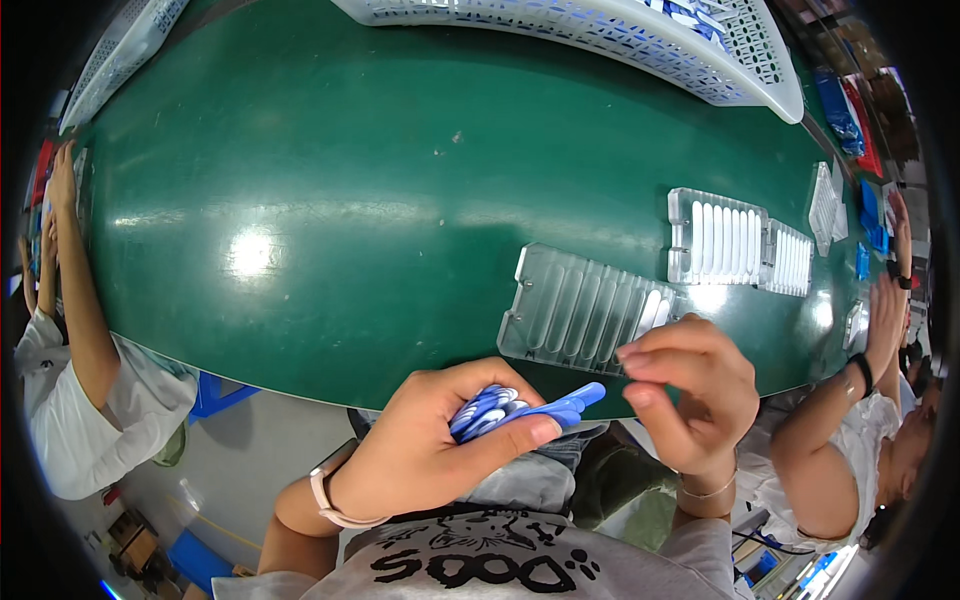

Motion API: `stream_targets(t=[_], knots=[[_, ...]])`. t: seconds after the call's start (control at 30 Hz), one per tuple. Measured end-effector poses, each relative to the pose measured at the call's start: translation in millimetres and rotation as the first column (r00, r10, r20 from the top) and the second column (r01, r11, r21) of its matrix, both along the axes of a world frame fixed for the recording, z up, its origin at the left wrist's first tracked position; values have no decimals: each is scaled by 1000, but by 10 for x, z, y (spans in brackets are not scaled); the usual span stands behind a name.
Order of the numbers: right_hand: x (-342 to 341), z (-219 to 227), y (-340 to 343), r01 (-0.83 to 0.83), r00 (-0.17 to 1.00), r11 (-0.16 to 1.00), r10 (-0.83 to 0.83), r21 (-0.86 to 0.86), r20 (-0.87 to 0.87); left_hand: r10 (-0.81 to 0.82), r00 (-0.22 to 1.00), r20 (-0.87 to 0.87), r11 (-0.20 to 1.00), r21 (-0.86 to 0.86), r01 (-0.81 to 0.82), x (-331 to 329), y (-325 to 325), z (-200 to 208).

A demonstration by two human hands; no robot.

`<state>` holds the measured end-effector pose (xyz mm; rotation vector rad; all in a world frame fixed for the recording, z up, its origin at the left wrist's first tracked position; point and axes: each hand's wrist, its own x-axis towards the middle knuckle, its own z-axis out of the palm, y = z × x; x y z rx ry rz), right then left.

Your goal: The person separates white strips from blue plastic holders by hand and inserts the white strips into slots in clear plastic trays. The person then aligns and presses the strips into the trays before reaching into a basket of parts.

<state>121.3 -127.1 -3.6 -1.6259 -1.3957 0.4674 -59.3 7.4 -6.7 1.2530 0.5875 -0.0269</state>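
Observation:
My left hand (430, 440) is closed around a bundle of slim blue-and-white plastic pieces (490, 412); their rounded blue ends stick out past the thumb toward the right. What exactly these pieces are, I cannot tell. Just right of them, my right hand (695, 390) is raised with thumb and forefinger apart, and nothing shows between them. It overlaps the near right corner of a clear slotted tray (565, 308) on the table. White pieces (655, 308) sit in slots at that tray's right end, while several slots on its left show no white piece.
Beyond lie a second clear tray (720, 238) filled with white pieces and a further tray (790, 258). A white perforated basket (600, 40) holding blue-and-white pieces stands at the green table's (330, 180) far side; another basket (120, 60) is far left. People sit at both sides.

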Motion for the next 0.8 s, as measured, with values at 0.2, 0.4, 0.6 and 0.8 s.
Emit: stream_targets(t=[0.2,0.4,0.6,0.8], knots=[[-78,80,17,-109,944,979,47,-173,-327,71,997,5,989,-127,-70,50,-31,-5],[-71,0,-71,-55,866,963,-86,-265,-493,44,998,-46,943,-328,-57,72,-2,61],[-136,60,-41,18,819,961,-171,-274,-548,55,997,-61,962,-262,-69,73,-30,74],[21,-87,-19,-86,992,984,70,157,108,84,995,-47,918,-384,-95,54,-29,39]])
